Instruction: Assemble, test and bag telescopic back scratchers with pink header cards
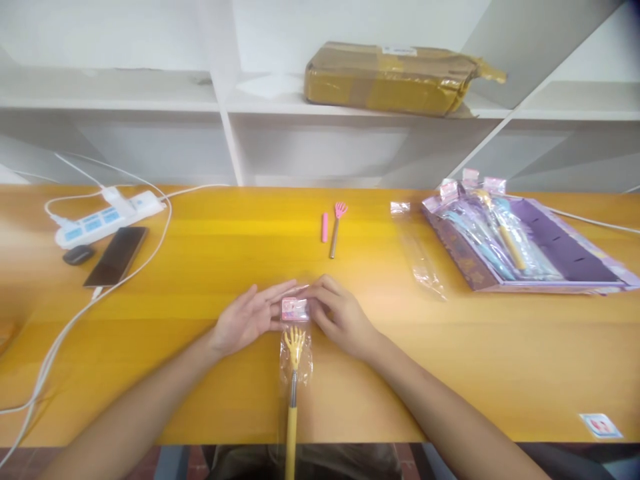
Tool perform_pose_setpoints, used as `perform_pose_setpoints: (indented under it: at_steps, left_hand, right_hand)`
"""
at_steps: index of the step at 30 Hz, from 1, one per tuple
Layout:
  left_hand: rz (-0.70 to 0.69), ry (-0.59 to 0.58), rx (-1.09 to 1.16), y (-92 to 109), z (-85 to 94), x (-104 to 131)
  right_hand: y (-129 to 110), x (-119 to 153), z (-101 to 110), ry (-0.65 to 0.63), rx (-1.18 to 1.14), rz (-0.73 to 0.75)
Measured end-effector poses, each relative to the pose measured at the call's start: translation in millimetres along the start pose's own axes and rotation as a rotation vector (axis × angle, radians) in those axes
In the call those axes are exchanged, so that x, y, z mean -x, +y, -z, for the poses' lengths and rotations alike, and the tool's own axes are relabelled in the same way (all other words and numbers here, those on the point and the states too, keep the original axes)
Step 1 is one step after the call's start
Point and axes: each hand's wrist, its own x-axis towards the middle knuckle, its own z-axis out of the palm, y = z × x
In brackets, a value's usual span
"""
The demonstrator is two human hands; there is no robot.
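Observation:
A yellow back scratcher with a hand-shaped head and metal shaft lies in a clear plastic sleeve, its handle reaching past the table's front edge. At the sleeve's top is a pink label card. My left hand lies beside the card with fingers stretched out, some of them behind or against the sleeve. My right hand pinches the sleeve's top at the card's right side. Farther back lie a pink-headed back scratcher with a metal shaft and a separate pink tube.
An open purple box at right holds several bagged back scratchers. Beside it lies a clear plastic sleeve. At left are a power strip, a phone and white cables. A taped parcel rests on the shelf; a small card lies front right.

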Motion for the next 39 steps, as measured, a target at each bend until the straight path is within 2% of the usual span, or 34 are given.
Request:
perform_pose_setpoints:
  at_steps: [2, 5, 11, 15, 18, 23, 28, 33, 39]
  left_hand:
    - [-0.006, 0.014, -0.024, 0.5, -0.5, 0.0]
    - [-0.049, 0.035, -0.061, 2.4, -1.9, -0.2]
    - [-0.137, 0.07, -0.086, 3.9, -2.1, -0.2]
    - [-0.143, 0.079, -0.141, 1.0, -0.7, -0.5]
    - [-0.16, 0.084, -0.181, 0.1, -1.2, -1.0]
    - [-0.17, 0.079, -0.297, -1.3, -3.4, -0.7]
    - [-0.141, 0.119, -0.419, -13.7, -0.3, -1.7]
    - [-0.039, 0.216, -0.458, -21.8, 4.8, -3.1]
    - [-0.033, 0.222, -0.498, -17.0, 3.6, -2.7]
  right_hand:
    - [0.1, 0.6, 0.0, 0.027, 0.019, -0.035]
    - [-0.8, 2.2, -1.3, 0.087, -0.025, -0.162]
    - [-3.6, 5.1, -14.5, -0.072, -0.389, -0.402]
    - [0.7, 4.5, -22.4, -0.053, -0.469, -0.452]
    - [5.0, 3.1, -22.9, -0.022, -0.392, -0.397]
    - [7.2, 3.5, -20.4, 0.063, -0.164, -0.2]
    - [5.3, 5.0, -18.2, 0.141, -0.076, -0.082]
    - [2.1, 4.5, -17.9, 0.156, 0.009, 0.018]
    - [5.2, 5.3, -17.0, 0.109, 0.055, 0.094]
